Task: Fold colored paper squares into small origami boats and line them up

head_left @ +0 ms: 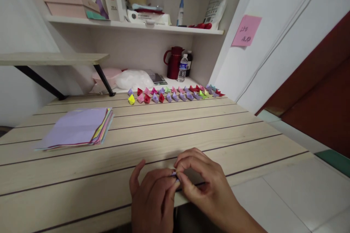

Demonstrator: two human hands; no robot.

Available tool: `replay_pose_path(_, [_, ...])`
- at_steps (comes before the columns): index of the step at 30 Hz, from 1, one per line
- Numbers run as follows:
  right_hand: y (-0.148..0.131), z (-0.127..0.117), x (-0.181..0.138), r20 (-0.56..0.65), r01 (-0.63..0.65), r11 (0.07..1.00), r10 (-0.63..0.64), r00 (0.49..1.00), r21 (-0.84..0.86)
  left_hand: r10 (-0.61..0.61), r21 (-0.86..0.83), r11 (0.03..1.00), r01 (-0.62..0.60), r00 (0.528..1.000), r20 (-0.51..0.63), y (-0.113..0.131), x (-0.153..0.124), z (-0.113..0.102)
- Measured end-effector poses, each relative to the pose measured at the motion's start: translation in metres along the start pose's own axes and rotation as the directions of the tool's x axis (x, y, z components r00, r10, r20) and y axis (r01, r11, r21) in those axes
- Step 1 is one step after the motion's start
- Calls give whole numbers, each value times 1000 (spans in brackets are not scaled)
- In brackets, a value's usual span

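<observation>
Two hands show at the lower middle of the frame, and both are bare. The left hand (151, 200) shows its back, with the knuckles and the line of the thumb plain to see; the bottom edge of the frame cuts it off near the wrist. The right hand (203, 185) also shows its back, and behind it a bare wrist and a stretch of bare forearm (243, 224) run to the bottom edge, right of centre. The fingertips are too small and soft in focus to make out the nails.
</observation>
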State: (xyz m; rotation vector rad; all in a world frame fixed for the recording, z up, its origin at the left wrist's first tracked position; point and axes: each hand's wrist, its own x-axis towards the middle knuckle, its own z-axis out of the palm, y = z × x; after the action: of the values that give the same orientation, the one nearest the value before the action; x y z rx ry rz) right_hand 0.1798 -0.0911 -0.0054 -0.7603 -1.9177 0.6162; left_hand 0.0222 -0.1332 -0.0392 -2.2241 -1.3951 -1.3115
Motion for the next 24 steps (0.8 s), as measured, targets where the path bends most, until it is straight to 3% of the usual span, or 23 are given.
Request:
replay_pose_path(6, [0,1,3,30,-70,996,68,997,62,-47,-70,997,41,995,-85,6,7,0])
replay_pose_path(10, [1,-4,6,154,-231,966,213,965,115,-107,-116,988,99,993,-57,3,4,1])
replay_pose_path(15, [6,-11,3,284,-425,853,345,895,303,-132,-164,977,140,990,58,-2,1,0])
replay_pose_path(20, [11,-12,-4,311,-528,695,426,849,489,-141,-187,973,139,990,3,3,8,-1])
replay_pose_path(24, [11,-9,-5,261,-479,775,404,877,412,-132,-183,975,126,991,-18,3,8,-1])
